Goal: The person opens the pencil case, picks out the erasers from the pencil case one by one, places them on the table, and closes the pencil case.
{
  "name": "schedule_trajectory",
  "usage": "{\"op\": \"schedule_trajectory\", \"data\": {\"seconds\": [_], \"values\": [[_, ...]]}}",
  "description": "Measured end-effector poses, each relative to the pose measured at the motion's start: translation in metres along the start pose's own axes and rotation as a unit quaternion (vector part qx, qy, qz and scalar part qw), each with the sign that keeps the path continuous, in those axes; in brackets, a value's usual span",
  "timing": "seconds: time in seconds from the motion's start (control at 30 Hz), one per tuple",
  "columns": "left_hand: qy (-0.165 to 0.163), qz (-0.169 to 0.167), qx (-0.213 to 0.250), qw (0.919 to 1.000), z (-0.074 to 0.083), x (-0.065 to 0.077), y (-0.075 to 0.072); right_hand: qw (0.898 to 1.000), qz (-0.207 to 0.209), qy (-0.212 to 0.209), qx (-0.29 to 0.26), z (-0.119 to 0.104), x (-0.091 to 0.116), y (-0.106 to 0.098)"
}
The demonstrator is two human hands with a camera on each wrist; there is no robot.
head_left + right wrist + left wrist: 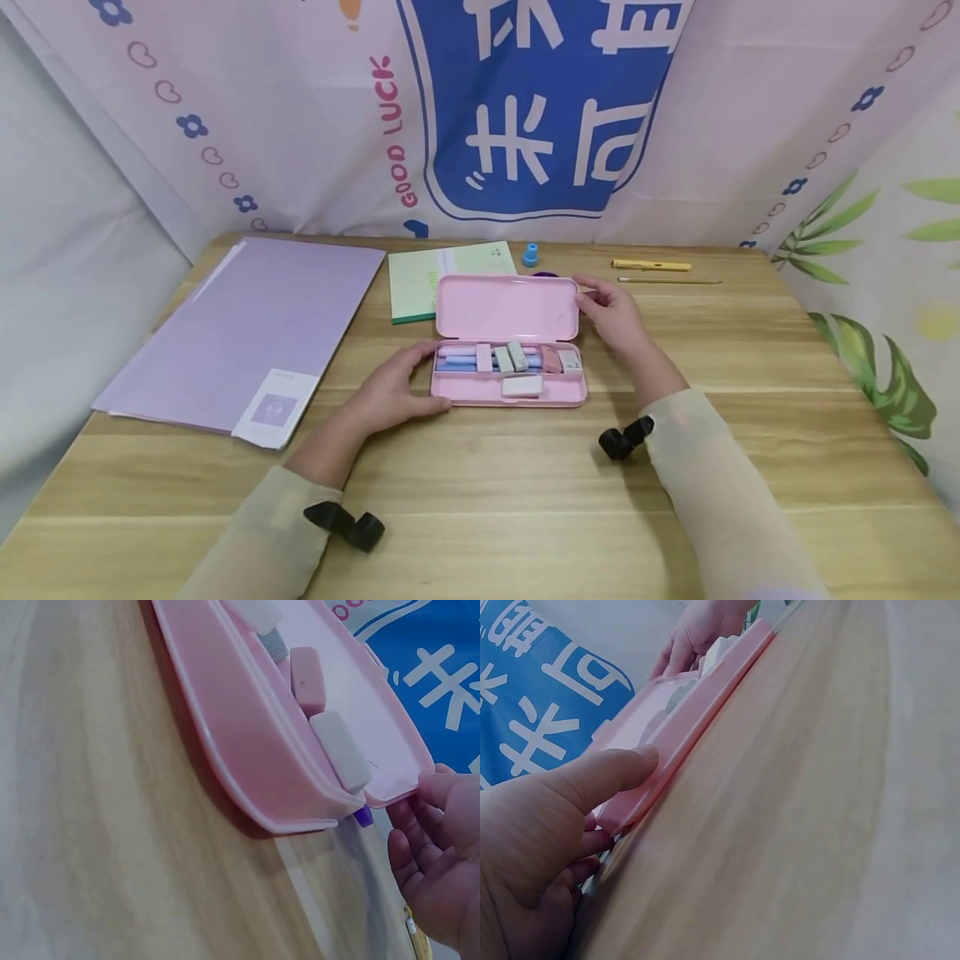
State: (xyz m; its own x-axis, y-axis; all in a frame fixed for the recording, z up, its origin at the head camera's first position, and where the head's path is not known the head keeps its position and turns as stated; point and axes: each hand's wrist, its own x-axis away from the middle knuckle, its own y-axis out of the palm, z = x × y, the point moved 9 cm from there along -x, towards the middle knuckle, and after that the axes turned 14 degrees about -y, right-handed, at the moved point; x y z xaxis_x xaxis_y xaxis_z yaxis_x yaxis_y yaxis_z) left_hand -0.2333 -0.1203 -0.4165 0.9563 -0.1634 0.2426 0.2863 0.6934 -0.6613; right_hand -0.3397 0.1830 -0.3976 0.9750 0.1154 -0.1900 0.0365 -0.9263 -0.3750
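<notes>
Head view has the pink case [468, 388] lying open mid-surface, its lid [506, 310] tipped back toward the far side. Both hands are grasping: the left hand [390, 392] holds the case's left end, thumb at the near corner, while the right hand [613, 318] pinches the lid's right edge between thumb and fingers. I can see pens [456, 361] and a row of erasers [517, 357] in the far compartment, with a white block [521, 387] in the near one. Over to the left lies a purple folder [277, 317]; beyond the case sits a green notebook [412, 275], partly behind the lid. At far right, a yellow pen [651, 265] lies just beyond a pencil [670, 281] on the wooden surface [525, 500].
</notes>
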Motion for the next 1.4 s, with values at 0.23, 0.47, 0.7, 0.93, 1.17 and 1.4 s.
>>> {"op": "schedule_trajectory", "data": {"seconds": [0.23, 0.47, 0.7, 0.93, 1.17, 1.4], "values": [[0.002, 0.000, 0.004, 1.0000, 0.001, 0.000, 0.001, 1.000, 0.002, 0.021, -0.018, 0.007, 0.000, 0.005], [-0.004, -0.001, 0.000, 1.0000, 0.000, 0.001, 0.000, 1.000, -0.004, 0.006, 0.017, -0.010, 0.012, -0.003], [-0.005, -0.005, -0.001, 1.0000, -0.001, 0.000, 0.001, 0.994, -0.055, -0.051, 0.080, -0.041, 0.058, 0.002], [-0.002, -0.004, -0.003, 1.0000, -0.002, 0.000, 0.002, 0.976, -0.136, -0.116, 0.122, -0.059, 0.096, 0.038], [0.002, -0.007, -0.008, 0.9999, 0.000, 0.000, 0.002, 0.948, -0.187, -0.140, 0.214, -0.057, 0.105, 0.061], [-0.005, -0.009, -0.011, 0.9999, -0.001, 0.000, 0.002, 0.940, -0.186, -0.139, 0.248, -0.057, 0.104, 0.065]]}}
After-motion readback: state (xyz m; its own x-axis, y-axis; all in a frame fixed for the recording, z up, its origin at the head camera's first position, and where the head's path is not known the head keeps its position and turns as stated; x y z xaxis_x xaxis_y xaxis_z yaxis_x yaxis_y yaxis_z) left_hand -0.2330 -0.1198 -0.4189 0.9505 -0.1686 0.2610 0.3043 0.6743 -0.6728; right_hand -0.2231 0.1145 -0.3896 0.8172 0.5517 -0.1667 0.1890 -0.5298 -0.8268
